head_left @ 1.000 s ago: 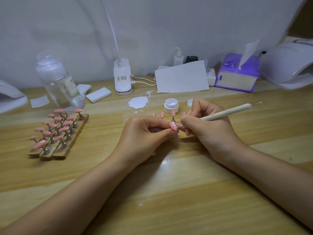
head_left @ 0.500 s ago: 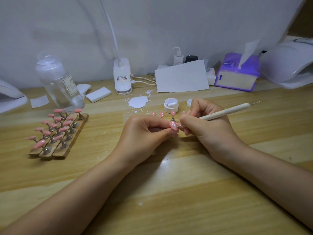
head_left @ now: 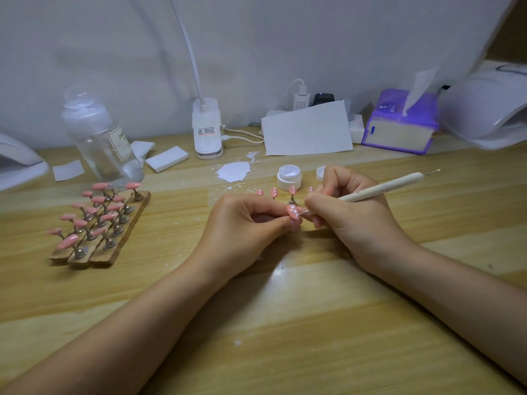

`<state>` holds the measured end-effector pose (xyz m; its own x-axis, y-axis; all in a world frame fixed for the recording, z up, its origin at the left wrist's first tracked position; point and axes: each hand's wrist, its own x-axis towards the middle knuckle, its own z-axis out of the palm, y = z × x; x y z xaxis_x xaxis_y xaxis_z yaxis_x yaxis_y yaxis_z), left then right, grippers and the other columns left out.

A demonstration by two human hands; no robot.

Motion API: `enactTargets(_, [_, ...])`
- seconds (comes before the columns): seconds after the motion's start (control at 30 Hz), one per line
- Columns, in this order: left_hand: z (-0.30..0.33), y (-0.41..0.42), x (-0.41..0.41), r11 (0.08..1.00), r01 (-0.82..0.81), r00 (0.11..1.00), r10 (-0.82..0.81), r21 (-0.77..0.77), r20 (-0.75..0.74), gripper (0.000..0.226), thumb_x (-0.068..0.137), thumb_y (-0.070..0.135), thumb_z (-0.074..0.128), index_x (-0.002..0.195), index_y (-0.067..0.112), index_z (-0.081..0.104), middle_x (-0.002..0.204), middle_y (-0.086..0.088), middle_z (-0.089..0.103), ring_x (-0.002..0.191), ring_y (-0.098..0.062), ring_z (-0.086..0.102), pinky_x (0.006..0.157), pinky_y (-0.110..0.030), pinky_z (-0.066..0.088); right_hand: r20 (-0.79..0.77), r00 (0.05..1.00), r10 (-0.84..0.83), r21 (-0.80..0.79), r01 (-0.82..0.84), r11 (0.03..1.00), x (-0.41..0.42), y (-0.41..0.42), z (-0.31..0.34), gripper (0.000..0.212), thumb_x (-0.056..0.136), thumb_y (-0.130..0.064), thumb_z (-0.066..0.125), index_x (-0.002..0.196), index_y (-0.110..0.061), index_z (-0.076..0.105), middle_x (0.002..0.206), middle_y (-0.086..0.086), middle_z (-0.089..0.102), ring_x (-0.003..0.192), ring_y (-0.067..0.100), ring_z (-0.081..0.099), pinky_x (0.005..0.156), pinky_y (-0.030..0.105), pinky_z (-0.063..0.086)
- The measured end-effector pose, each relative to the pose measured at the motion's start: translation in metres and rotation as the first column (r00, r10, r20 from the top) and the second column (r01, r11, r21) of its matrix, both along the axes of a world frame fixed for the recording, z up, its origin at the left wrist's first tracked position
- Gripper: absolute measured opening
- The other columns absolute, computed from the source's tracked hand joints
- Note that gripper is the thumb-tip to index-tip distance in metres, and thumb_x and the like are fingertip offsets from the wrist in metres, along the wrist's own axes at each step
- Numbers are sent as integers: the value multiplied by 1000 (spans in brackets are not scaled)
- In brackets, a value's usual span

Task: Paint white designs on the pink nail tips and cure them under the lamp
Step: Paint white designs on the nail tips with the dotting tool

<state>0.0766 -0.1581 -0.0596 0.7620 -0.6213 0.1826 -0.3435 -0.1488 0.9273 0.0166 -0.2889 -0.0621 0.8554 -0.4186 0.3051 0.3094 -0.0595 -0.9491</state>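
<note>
Pink nail tip (head_left: 293,214), mid-frame, sat pinched in my left hand (head_left: 242,226); my right hand (head_left: 350,220) gripped the dotting pen (head_left: 379,189), dotting white. Next dot needed steady, light contact.

Home nail desk: curing lamp (head_left: 484,109)

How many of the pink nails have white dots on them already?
Done: four dotted tips stand behind the hands. In hand: the left hand pinches a pink tip while the right hand dots it with the dotting tool. Left: the plain tips on the wooden rack, and curing; the lamp sits unused.
</note>
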Motion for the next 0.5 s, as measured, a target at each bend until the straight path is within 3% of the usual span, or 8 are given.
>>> enactTargets(0.5, [-3,-1,2,1000,17,999,-16,-21,35,10,71,3,74,73,14,75,69,10,72,59,11,58,60,-6,44,-14,1000,-11,11,11,1000,-1,2,1,44,72,14,52,47,-17,35,33,-8,40,36,3,38,46,16,37])
